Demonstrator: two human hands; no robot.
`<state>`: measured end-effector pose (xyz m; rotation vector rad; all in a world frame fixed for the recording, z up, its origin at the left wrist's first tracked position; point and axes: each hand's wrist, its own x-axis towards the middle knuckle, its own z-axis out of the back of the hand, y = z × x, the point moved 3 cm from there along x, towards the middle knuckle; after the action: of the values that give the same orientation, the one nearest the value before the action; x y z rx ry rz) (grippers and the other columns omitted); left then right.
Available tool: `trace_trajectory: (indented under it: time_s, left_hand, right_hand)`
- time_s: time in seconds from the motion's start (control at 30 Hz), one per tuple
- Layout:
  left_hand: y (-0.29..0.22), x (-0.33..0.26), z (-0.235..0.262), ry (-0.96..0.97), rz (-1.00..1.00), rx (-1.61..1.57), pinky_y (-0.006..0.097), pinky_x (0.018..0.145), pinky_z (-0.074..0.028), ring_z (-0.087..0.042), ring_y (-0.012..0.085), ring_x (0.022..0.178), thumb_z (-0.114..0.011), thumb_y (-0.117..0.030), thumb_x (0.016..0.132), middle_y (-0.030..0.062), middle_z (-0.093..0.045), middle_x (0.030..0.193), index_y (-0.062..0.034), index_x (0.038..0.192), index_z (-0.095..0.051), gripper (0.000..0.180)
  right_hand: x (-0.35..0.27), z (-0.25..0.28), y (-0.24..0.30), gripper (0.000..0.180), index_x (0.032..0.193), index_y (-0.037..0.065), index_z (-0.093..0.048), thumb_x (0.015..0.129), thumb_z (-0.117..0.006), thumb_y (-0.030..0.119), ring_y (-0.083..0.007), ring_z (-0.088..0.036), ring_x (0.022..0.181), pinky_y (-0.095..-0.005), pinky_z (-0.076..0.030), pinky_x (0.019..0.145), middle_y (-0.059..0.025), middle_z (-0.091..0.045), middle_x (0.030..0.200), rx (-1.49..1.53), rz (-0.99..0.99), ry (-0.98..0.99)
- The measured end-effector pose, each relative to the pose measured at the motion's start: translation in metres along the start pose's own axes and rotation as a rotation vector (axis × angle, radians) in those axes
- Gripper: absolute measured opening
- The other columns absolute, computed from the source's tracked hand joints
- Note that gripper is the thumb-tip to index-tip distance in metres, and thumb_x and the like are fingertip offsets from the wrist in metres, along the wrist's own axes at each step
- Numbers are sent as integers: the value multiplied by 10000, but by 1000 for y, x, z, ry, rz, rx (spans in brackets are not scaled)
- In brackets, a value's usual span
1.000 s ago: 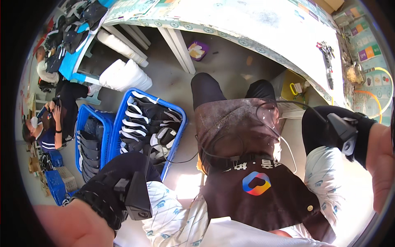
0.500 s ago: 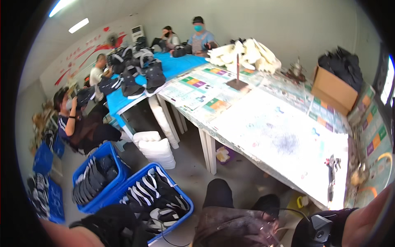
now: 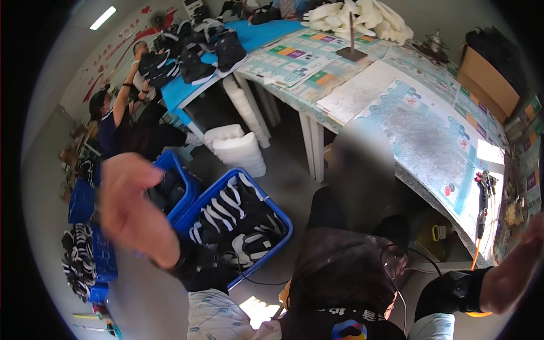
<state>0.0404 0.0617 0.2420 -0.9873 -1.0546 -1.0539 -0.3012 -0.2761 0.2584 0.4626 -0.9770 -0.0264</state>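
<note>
Since half a second ago, the left hand [image 3: 135, 207] has risen into the view, and the right hand [image 3: 518, 263] now shows at the right edge. The left hand is blurred, its thumb apart from the fingers, and I see nothing in its hold; the right hand is too blurred and dark, so I cannot tell its grip. Beside the left forearm stands the front basket [image 3: 290, 224], blue, on the floor; inside it are black pieces [image 3: 249, 218] with white edges, packed in a row and too overlapped to count. The rear basket [image 3: 192, 184], also blue, is partly behind the left hand, making two baskets here. Beyond them is one white stack [image 3: 241, 156]. On the covered table [image 3: 413, 130], where the glare has become smaller, lies one black tool [image 3: 483, 198]. Farther, two co-workers [image 3: 113, 122] are at the left of one blue table [image 3: 263, 33]; the nearer one now has an arm raised.
</note>
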Motion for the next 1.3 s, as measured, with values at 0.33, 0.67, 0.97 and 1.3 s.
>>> trace_trajectory:
  time_s: [0.33,0.67,0.97,1.3]
  left_hand:
    - [224,-527,2,1261,1052,350,489,831,-585,-742,388,917,-817,-387,847,175,-773,938,-70,937,-781,332]
    - [175,-678,-114,1579,957,530,499,1012,-532,-550,393,1344,-647,-258,916,117,-648,1389,-314,1159,-806,296]
    - [209,-733,-88,1663,813,310,474,1094,-513,-603,371,1325,-634,-213,894,157,-595,1484,-265,1388,-695,500]
    - [234,-725,-118,1574,759,-27,462,1021,-550,-701,385,1148,-669,-212,855,180,-748,1218,-151,1225,-790,394]
  right_hand:
    - [-92,-70,-56,72,1041,-50,-654,1006,-603,-13,-134,-588,836,-257,-449,780,-86,-663,922,116,-654,-34]
    - [-91,-110,-57,91,1035,-51,-690,962,-639,-29,-130,-665,793,-263,-526,765,-94,-706,837,77,-778,122]
    - [-76,-109,-52,146,1021,-20,-750,892,-688,-49,-185,-770,784,-278,-583,678,-119,-763,854,-11,-696,332]
    - [-86,-88,-46,111,997,-23,-747,901,-695,-38,-165,-762,760,-269,-557,661,-109,-763,823,-106,-786,278]
